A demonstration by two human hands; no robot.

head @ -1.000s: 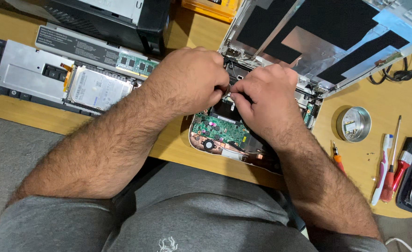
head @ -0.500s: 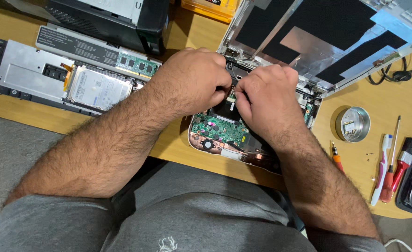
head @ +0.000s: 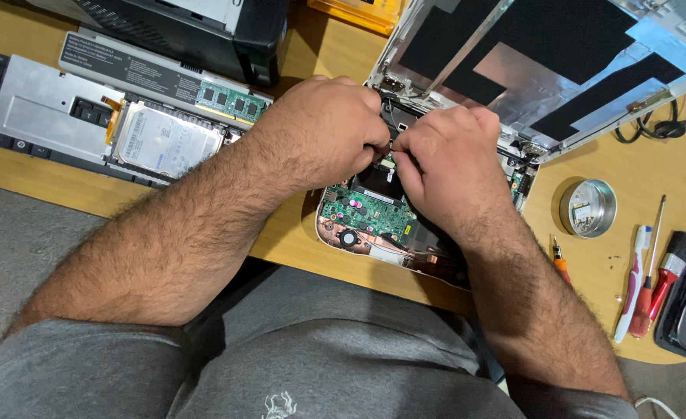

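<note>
- A wooden table fills most of the view, and the person's grey trousers show at the bottom.
- An opened laptop lies on the table in front of the person, with its inside parts showing.
- The left hand and the right hand are both over the middle of the laptop, almost touching each other.
- The fingertips of both hands are pinched together on something very small between them. It is too small and too hidden to tell what it is.
- A green circuit board sits in the laptop just below the hands, near the table's edge.
- The laptop's lid lies open behind the hands, with black and silver patches on it.
- To the left, well apart from the hands, lies a silver hard drive on a flat keyboard part.
- A long black battery and a green memory stick lie just behind the hard drive.
- To the right is a small round tin.
- Near the tin lie a red screwdriver, a toothbrush and a small orange screwdriver.
</note>
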